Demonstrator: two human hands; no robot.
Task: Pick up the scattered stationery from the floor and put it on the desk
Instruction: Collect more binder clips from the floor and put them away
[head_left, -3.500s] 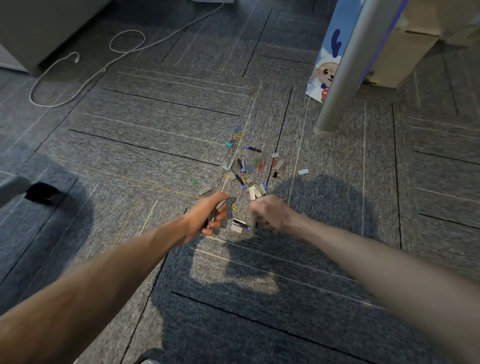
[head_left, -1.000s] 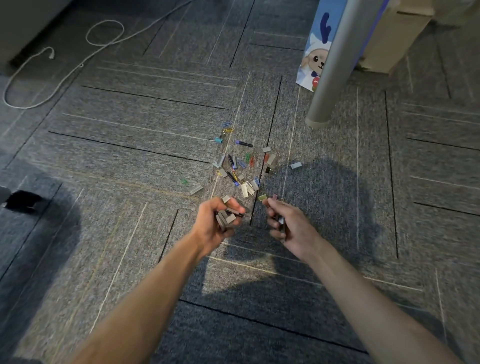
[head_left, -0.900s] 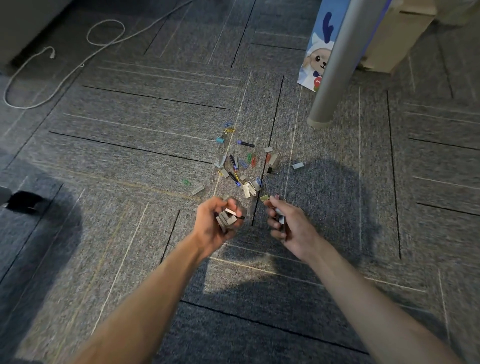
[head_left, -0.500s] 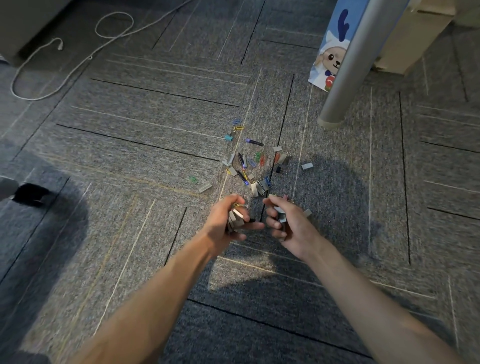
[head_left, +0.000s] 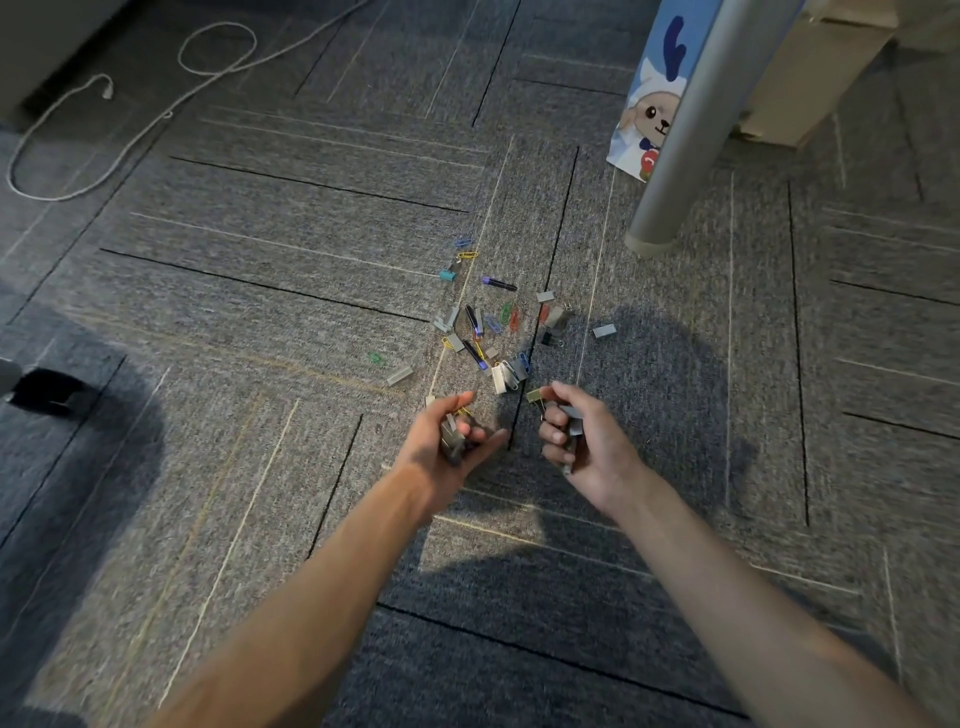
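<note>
The scattered stationery (head_left: 493, 332) lies on the grey carpet (head_left: 260, 322) just above the middle of the view: small grey staple blocks, coloured paper clips, binder clips and a few short dark pen-like pieces with purple ends. Most of it sits in a loose cluster, with a teal binder clip (head_left: 448, 275) and a yellow paper clip (head_left: 467, 255) at the cluster's 11 o'clock edge, a lone grey block (head_left: 604, 330) at its 3 o'clock and another grey block (head_left: 399, 375) with a green paper clip (head_left: 375, 358) out toward 8 o'clock.

At 6 o'clock from the cluster, both hands hover near each other without touching. The left hand (head_left: 447, 441) is cupped palm-up, its fingers curled loosely around a small heap of grey blocks (head_left: 452, 434) resting in the palm, with the thumb stretched out beside them. The right hand (head_left: 587, 447) has its fingers folded in on several grey pieces (head_left: 571, 421), and a gold binder clip (head_left: 535, 396) shows at the tip of its index finger; whether the finger grips that clip or it lies on the carpet cannot be told.

At 1 o'clock from the stationery a round grey metal leg (head_left: 680, 130) stands on the carpet, with a blue cartoon-printed bag (head_left: 654, 104) behind it and a cardboard box (head_left: 810, 67) further right. A white cable (head_left: 156, 114) loops across the floor at 10 o'clock.
</note>
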